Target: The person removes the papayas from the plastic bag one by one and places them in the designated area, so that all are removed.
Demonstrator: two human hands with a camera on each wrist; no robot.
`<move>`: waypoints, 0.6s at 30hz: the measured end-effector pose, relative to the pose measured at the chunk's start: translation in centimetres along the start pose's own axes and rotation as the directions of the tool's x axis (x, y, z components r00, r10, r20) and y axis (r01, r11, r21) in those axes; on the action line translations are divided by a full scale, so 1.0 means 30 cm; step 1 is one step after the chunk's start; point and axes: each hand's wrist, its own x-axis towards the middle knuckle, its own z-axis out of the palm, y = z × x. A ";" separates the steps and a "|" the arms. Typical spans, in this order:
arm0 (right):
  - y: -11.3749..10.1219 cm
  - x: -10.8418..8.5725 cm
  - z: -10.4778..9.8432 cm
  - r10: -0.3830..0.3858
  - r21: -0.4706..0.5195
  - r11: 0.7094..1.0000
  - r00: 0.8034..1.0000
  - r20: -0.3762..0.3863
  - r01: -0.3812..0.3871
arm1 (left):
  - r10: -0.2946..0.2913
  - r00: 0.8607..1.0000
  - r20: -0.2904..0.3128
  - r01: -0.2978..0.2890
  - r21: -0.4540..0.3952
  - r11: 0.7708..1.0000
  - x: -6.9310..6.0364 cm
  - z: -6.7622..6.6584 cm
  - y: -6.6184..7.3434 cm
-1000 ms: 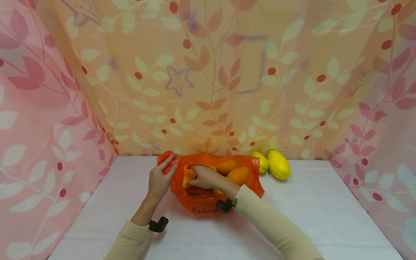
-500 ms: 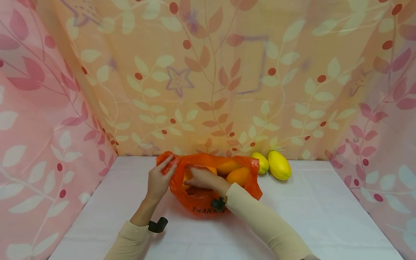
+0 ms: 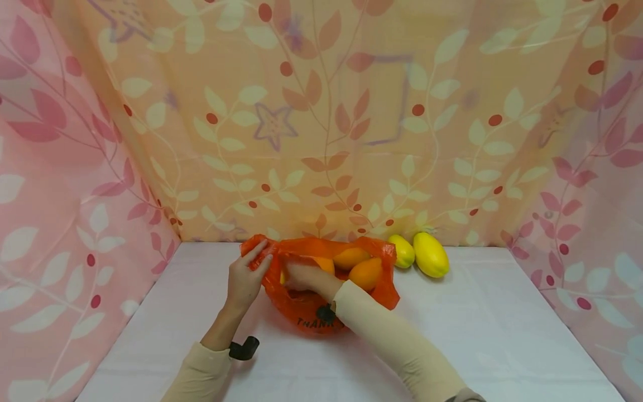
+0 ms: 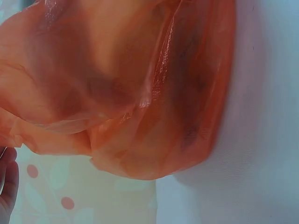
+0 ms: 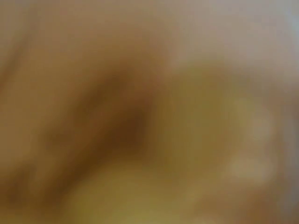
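Observation:
In the head view an orange-red plastic bag printed "THANK" stands on the table, mouth up, with several orange, mango-like fruits inside. My left hand holds the bag's rim at its left corner. Deep in the mouth, my right hand grips a yellow fruit at the left side; its fingertips are largely hidden. The left wrist view has the bag filling much of it, with left fingers at the edge. Only blurred yellow shapes and skin appear in the right wrist view.
Behind the bag's right side, two yellow oval fruits, a smaller one and a larger one, lie on the white-covered table. Leaf-patterned curtains enclose the back and both sides.
My right hand has moved left and deeper into the bag, its forearm following. The bag's right edge has drawn slightly inward. My left hand keeps its place.

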 end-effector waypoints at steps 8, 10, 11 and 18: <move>-0.015 0.016 0.017 0.173 -0.092 0.982 0.982 0.071 -0.166 | 0.005 1.000 0.005 -0.005 0.003 1.000 -0.002 -0.001 0.001; -0.024 0.013 0.017 0.196 -0.105 0.977 0.977 0.086 -0.187 | 0.012 1.000 0.005 -0.012 0.004 1.000 0.000 -0.002 0.003; -0.028 0.012 0.017 0.207 -0.104 0.975 0.975 0.085 -0.198 | 0.013 1.000 0.005 -0.013 0.003 1.000 0.000 -0.002 0.004; -0.058 -0.012 0.019 0.208 -0.062 0.977 0.974 0.085 -0.203 | 0.012 1.000 -0.005 -0.012 0.019 1.000 -0.001 -0.003 0.002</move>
